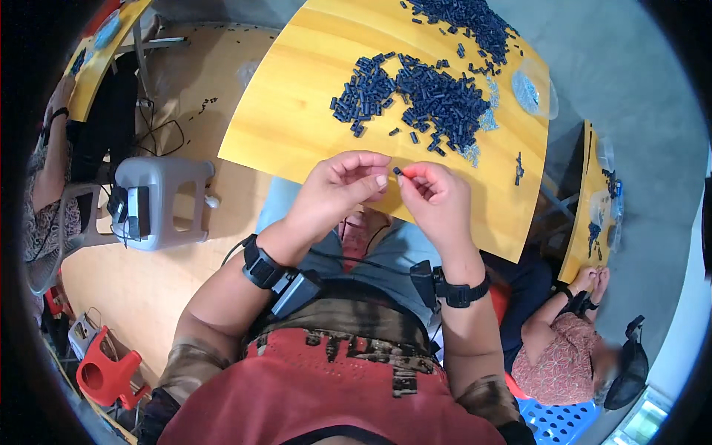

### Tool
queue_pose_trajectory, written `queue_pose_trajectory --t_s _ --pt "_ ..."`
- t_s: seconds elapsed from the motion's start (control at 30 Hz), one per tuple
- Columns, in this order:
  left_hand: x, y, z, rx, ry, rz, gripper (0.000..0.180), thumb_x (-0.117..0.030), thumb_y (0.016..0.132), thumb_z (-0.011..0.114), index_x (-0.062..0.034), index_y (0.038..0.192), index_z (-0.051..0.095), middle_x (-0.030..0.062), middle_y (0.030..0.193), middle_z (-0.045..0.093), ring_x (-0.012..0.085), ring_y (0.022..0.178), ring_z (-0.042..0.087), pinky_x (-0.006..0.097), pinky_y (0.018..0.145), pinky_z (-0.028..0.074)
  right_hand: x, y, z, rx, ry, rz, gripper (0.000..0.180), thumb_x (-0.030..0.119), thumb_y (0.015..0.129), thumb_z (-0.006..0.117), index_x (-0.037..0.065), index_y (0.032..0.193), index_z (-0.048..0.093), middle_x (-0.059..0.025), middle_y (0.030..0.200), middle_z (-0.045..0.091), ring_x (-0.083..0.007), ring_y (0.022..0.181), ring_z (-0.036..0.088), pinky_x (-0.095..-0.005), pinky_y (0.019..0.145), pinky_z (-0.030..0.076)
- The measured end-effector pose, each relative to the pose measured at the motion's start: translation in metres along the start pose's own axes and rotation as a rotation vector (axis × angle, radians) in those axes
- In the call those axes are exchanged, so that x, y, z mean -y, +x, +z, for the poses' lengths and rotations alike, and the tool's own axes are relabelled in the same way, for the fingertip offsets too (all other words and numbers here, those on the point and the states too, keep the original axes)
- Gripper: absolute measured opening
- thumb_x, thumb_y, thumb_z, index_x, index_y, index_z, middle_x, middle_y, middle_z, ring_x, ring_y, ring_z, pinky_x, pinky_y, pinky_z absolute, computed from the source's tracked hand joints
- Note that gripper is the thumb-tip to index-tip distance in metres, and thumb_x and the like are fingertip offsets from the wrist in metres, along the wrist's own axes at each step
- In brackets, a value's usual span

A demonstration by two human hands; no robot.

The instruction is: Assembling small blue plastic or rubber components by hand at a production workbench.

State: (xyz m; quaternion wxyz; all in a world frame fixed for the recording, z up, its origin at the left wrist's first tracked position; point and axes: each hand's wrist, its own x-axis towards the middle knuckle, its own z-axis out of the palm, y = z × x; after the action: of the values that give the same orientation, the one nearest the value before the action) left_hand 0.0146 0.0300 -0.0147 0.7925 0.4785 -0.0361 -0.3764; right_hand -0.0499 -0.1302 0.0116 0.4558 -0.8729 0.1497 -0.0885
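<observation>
Between the thumb and forefinger of my right hand is a small black plastic piece, held just over the near edge of the yellow wooden table. My left hand faces it from the left, a short gap away. Its fingers are loosely curled, with thumb and forefinger apart and nothing visible between them. Beyond both hands lies a heap of small black plastic pieces, with a few loose ones at its near side. Small silvery metal parts lie along the heap's right side.
Another black heap spreads at the far end. A clear plastic bag of metal parts sits at the right edge, with a few joined black pieces nearer. A grey stool stands left. Co-workers sit at tables on both sides, one person at right.
</observation>
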Motion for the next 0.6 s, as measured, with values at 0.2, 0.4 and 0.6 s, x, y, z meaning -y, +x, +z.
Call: queue_pose_trajectory --t_s 0.2,0.4,0.6 --pt "0.006 0.000 0.002 0.043 -0.059 -0.090 0.019 -0.007 0.086 0.063 0.0000 0.104 0.061 0.0062 0.095 0.064 0.0116 0.084 0.061 0.026 0.074 0.051 0.003 -0.019 0.003 -0.011 0.089 0.018 0.013 0.007 0.075 0.070 0.000 0.084 0.065 -0.0087 0.073 0.064 -0.0137 0.062 0.062 -0.0251 0.056 0.048" --pt "0.012 -0.003 0.007 0.073 -0.127 -0.106 0.016 -0.007 0.087 0.062 -0.0026 0.102 0.061 0.0047 0.095 0.064 0.0122 0.084 0.061 0.027 0.075 0.051 -0.006 -0.029 0.005 -0.038 0.267 0.044 0.013 0.005 0.077 0.068 0.000 0.088 0.066 -0.0065 0.073 0.064 -0.0095 0.062 0.060 -0.0227 0.055 0.047" --pt "0.014 -0.004 0.010 0.054 -0.229 -0.168 0.015 -0.010 0.088 0.062 -0.0036 0.101 0.059 0.0046 0.094 0.063 0.0119 0.080 0.061 0.024 0.070 0.050 -0.004 -0.035 0.000 -0.025 0.224 -0.030 0.016 0.004 0.078 0.068 0.001 0.093 0.066 -0.0059 0.077 0.065 -0.0074 0.062 0.059 -0.0208 0.054 0.045"
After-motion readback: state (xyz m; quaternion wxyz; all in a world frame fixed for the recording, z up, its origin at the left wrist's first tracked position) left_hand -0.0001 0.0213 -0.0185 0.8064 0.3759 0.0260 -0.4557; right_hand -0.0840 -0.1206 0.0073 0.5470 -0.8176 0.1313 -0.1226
